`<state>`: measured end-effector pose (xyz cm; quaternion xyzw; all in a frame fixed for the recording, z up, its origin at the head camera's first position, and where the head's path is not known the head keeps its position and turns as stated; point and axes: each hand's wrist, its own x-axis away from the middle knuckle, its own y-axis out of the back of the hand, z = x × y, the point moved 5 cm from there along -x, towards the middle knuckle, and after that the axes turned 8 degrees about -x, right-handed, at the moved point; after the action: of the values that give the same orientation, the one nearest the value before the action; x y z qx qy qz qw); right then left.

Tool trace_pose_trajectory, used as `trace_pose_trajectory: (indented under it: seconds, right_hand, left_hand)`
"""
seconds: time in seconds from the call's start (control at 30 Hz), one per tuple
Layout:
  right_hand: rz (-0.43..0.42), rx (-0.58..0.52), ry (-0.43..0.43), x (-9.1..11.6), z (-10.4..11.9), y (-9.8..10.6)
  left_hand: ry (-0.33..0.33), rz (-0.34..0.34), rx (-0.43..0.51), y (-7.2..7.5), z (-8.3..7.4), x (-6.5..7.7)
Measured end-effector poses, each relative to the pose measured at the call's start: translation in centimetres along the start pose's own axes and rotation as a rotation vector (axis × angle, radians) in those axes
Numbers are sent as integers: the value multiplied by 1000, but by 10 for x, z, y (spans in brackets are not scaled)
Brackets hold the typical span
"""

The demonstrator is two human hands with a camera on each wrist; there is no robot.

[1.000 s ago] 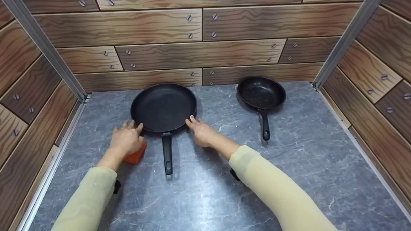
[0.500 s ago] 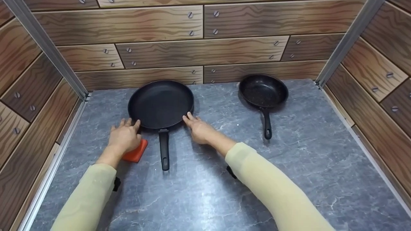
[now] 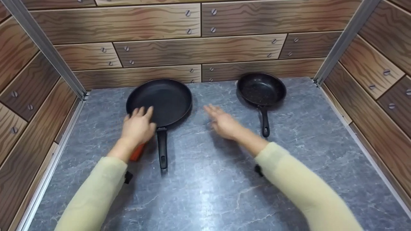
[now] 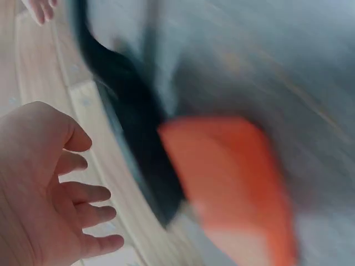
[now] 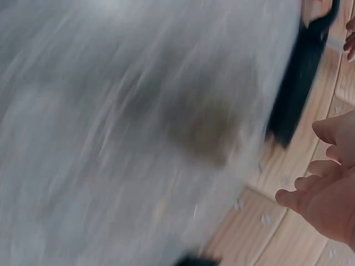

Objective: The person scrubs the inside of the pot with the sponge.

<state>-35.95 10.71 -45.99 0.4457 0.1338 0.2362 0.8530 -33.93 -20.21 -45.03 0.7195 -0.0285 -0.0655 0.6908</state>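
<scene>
A large black frying pan point(image 3: 163, 99) lies at the back left, its handle pointing toward me. Over its near-left edge hovers my left hand point(image 3: 137, 130), fingers spread and holding nothing. Beneath that hand an orange-red block point(image 3: 137, 152) is partly hidden; the left wrist view shows more of this orange block point(image 4: 222, 172), blurred, its kind unclear. My right hand point(image 3: 226, 125) hangs above the table between the two pans, apart from both, with fingers extended. A smaller black frying pan point(image 3: 261, 89) lies at the back right, handle toward me.
Wood-patterned walls point(image 3: 160, 54) stand at the back and both sides, with metal posts in the corners. The grey marbled tabletop point(image 3: 205, 179) runs beneath everything. In the right wrist view, the edge of a dark pan point(image 5: 191, 260) shows at the bottom.
My right hand has left the large pan's edge and moved right. My left hand has lifted from its rim and shifted right over it. The large pan has shifted slightly left and back.
</scene>
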Motion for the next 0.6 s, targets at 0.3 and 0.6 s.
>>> trace_pose_trajectory:
  seconds: [0.3, 0.6]
  right_hand:
    - [-128, 106, -80, 49, -71, 77]
    - [-183, 130, -181, 79, -127, 124]
  left_hand:
    - [-136, -51, -24, 35, -106, -36]
    - [-226, 25, -85, 26, -195, -70]
